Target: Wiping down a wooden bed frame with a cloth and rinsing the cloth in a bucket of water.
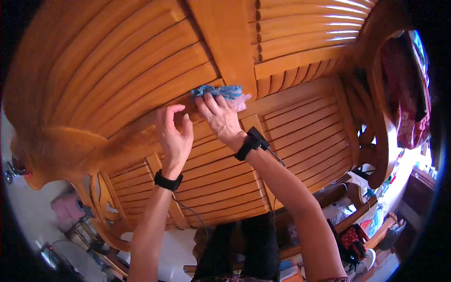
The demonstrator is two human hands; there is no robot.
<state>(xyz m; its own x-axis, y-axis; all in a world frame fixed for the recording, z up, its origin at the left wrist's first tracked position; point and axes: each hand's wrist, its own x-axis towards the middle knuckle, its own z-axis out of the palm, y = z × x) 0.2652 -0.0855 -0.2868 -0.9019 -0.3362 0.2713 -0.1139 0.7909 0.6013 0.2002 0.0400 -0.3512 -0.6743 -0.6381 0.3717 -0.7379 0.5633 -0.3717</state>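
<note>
My right hand (pixel 221 118) presses a crumpled blue and pink cloth (pixel 225 92) against the lower part of a wooden bench's slatted backrest (pixel 141 67), close to the broad middle panel (pixel 225 38). The fingertips are partly hidden in the cloth's folds. To its left, my left hand (pixel 174 132) is raised near the bottom rail of the backrest, thumb and forefinger apart and nothing between them. Below both hands spreads the slatted wooden seat (pixel 218 176). Each wrist wears a black band with a thin cable.
The bench's curved right armrest (pixel 382 141) stands beside dark red fabric (pixel 408 95). Its carved left armrest (pixel 102 204) is at lower left, near a pink object (pixel 68 208). At lower right lie a red and black cloth item (pixel 352 241) and assorted clutter on wooden furniture.
</note>
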